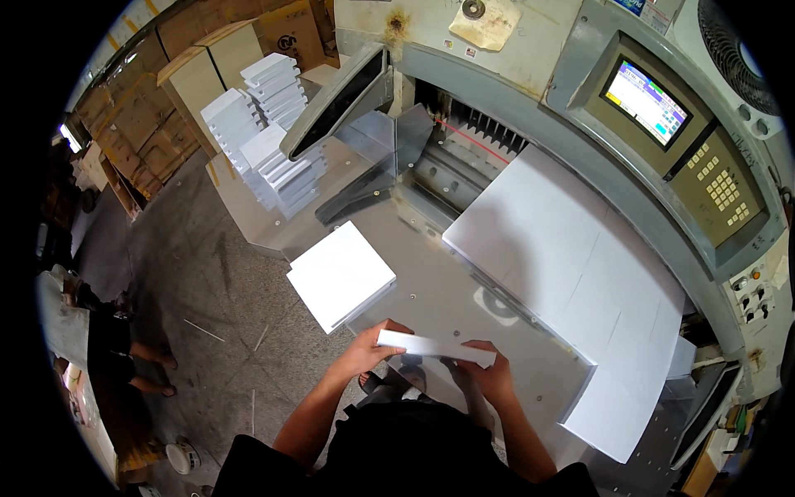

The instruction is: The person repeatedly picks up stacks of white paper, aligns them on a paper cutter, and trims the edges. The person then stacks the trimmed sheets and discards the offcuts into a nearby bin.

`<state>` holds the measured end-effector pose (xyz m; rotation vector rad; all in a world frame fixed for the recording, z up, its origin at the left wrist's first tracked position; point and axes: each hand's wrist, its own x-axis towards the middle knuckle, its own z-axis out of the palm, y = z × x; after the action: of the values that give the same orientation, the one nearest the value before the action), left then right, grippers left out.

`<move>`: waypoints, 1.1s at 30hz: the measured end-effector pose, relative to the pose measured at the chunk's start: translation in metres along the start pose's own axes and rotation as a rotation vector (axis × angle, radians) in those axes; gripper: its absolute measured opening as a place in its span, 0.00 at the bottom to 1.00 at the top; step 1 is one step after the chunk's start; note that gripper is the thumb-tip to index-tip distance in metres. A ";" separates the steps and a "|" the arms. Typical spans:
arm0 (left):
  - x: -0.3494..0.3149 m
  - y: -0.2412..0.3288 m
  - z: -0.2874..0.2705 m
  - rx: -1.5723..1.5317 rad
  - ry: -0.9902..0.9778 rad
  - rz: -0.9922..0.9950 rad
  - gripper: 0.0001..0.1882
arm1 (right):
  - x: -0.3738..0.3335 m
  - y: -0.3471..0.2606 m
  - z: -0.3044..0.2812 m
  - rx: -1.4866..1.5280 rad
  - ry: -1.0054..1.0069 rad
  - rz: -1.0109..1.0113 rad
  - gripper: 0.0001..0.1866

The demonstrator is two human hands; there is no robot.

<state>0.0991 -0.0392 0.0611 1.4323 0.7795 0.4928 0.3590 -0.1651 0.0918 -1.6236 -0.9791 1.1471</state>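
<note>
**Narrow paper strip gripped at both ends**

A thin, flat white paper strip [436, 347] is held level just above the near edge of the grey metal worktop [431, 290]. Its left end is clamped by the fingers of the left hand [374, 348], its right end by the right hand [489, 377]. A square white paper stack [339, 275] lies at the worktop's left edge; a broad smooth sheet stack [571, 282] is spread along its right side.
</note>
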 end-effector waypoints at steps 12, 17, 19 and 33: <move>0.018 -0.011 0.021 0.051 0.219 0.253 0.28 | 0.031 0.043 0.038 0.145 0.197 -0.136 0.20; 0.015 -0.005 0.014 -0.010 0.173 0.134 0.24 | 0.025 0.030 0.039 0.198 0.167 -0.132 0.18; 0.016 -0.006 0.012 0.005 0.152 0.151 0.24 | 0.027 0.036 0.044 0.166 0.206 -0.214 0.17; 0.003 -0.004 0.013 0.164 0.316 -0.044 0.24 | 0.040 0.044 0.013 -0.134 0.017 0.003 0.25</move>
<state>0.1097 -0.0468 0.0564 1.5039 1.1229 0.6421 0.3613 -0.1378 0.0375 -1.7385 -1.0628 1.0873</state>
